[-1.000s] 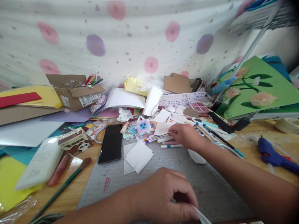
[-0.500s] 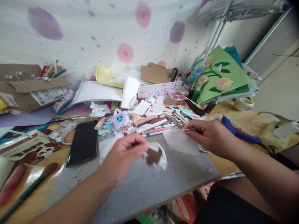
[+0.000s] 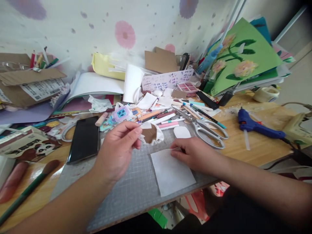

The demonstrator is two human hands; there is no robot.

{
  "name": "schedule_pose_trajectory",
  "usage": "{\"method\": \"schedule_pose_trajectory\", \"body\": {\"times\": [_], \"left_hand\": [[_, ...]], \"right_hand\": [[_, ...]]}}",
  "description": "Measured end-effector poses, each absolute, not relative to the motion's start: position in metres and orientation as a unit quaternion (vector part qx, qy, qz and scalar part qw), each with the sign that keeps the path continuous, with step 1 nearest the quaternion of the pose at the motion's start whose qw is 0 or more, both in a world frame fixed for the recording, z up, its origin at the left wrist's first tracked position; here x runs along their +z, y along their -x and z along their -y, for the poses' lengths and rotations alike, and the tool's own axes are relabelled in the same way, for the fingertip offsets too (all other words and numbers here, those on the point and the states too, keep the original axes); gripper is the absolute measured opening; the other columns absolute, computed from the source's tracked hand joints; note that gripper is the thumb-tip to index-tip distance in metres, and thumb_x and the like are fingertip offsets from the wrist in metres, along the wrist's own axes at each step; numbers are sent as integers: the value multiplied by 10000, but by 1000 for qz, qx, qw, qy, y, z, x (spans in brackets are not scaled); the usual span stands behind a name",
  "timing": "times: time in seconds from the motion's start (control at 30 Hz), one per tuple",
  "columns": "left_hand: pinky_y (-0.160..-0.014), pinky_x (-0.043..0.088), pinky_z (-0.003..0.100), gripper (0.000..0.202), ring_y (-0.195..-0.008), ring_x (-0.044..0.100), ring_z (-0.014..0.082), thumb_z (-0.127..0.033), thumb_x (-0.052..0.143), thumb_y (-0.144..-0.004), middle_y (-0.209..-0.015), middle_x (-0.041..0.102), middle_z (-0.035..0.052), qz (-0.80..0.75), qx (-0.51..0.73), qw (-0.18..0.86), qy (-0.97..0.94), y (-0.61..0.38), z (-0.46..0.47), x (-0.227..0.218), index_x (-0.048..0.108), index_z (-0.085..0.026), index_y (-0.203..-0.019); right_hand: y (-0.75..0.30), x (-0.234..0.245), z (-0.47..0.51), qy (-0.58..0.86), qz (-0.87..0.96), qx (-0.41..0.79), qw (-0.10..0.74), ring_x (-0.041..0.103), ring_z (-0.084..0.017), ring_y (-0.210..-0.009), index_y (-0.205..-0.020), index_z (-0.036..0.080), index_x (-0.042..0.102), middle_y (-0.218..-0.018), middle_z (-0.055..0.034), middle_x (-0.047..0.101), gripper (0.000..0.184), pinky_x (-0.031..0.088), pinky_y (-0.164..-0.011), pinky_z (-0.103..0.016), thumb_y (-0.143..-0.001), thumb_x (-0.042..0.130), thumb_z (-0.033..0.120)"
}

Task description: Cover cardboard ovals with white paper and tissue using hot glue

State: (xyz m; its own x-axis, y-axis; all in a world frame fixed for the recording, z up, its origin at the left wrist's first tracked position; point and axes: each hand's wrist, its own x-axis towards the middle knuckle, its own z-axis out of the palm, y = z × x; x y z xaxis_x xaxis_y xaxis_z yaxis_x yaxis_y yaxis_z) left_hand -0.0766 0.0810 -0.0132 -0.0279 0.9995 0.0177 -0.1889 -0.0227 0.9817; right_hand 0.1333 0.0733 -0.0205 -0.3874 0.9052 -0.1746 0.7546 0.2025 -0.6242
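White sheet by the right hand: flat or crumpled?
Flat: the white sheet lies smooth on the cutting mat, right hand pressing its edge.

The wooden table [image 3: 263,152] bears a grey cutting mat [image 3: 126,191], scissors [image 3: 204,128], a glue gun [image 3: 258,127] (blue) and a phone [image 3: 84,139].

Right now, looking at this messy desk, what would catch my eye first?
At centre, over the grey cutting mat, the left hand pinches a brown-and-white paper scrap while the right hand presses a white paper sheet flat. Behind them lie scissors among scattered markers, with a blue glue gun on the wooden desk to the right.
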Motion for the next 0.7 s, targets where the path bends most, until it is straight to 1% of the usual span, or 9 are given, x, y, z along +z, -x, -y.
{"method": "schedule_pose_trajectory", "body": {"times": [0.1, 0.17, 0.2, 0.27, 0.33, 0.43, 0.5, 0.57, 0.7], "left_hand": [[-649, 457, 243, 76, -704, 583, 129, -159, 661, -742, -756, 619, -8, -444, 469, 381, -662, 75, -71, -14, 676, -216, -790], [-716, 467, 265, 114, -785, 601, 151, -131, 666, -734, -836, 638, 20, -394, 409, 298, -767, 73, -64, -13, 688, -218, -805], [-716, 472, 266, 119, -786, 607, 153, -129, 662, -737, -848, 643, 27, -366, 385, 283, -798, 73, -62, -13, 690, -218, -812], [-677, 477, 259, 101, -739, 613, 146, -145, 642, -757, -818, 649, 25, -348, 354, 301, -814, 70, -60, -12, 683, -217, -815], [-608, 472, 249, 44, -660, 604, 139, -189, 623, -776, -735, 640, 11, -400, 329, 359, -777, 68, -60, -13, 663, -206, -785], [-497, 437, 225, 79, -526, 556, 116, -262, 610, -782, -615, 593, -23, -497, 278, 466, -677, 63, -62, -18, 625, -190, -754], [-476, 428, 218, 98, -493, 535, 106, -287, 612, -775, -604, 577, -37, -520, 251, 503, -643, 59, -62, -23, 607, -190, -765], [-493, 427, 219, 104, -516, 535, 108, -296, 617, -768, -631, 587, -37, -529, 240, 488, -651, 56, -61, -29, 598, -194, -769], [-540, 412, 233, 109, -577, 548, 127, -307, 622, -763, -647, 613, -32, -539, 218, 396, -711, 50, -59, -35, 599, -203, -741]], "right_hand": [[-142, -15, -75, 552, 783, 259, 120, 570, -174, -638, -1015, 218, 655, -724, -28, 675, 252, 372, -587, -273, -828, 531, 331], [-153, -11, -76, 568, 779, 226, 142, 577, -176, -651, -1038, 211, 642, -773, -38, 688, 281, 385, -590, -275, -839, 506, 357], [-159, -10, -77, 577, 770, 224, 156, 577, -173, -655, -1026, 209, 642, -788, -39, 689, 281, 393, -591, -274, -840, 499, 363], [-170, -9, -77, 590, 752, 234, 177, 575, -166, -651, -988, 211, 652, -775, -30, 681, 269, 407, -584, -268, -836, 496, 370], [-177, -10, -75, 590, 747, 247, 183, 578, -161, -659, -960, 217, 662, -776, -20, 678, 247, 418, -583, -264, -831, 504, 356], [-180, -12, -69, 567, 767, 253, 158, 585, -156, -674, -938, 231, 668, -802, -9, 687, 205, 420, -594, -263, -826, 516, 309], [-179, -12, -64, 555, 783, 247, 133, 587, -156, -685, -932, 233, 668, -818, -4, 692, 188, 415, -605, -268, -827, 520, 279], [-177, -13, -61, 545, 792, 244, 124, 584, -154, -684, -930, 229, 667, -812, -2, 689, 179, 411, -610, -267, -831, 522, 265], [-173, -13, -53, 517, 801, 269, 141, 580, -145, -688, -920, 230, 663, -806, 1, 671, 164, 412, -611, -248, -829, 527, 226]]}}
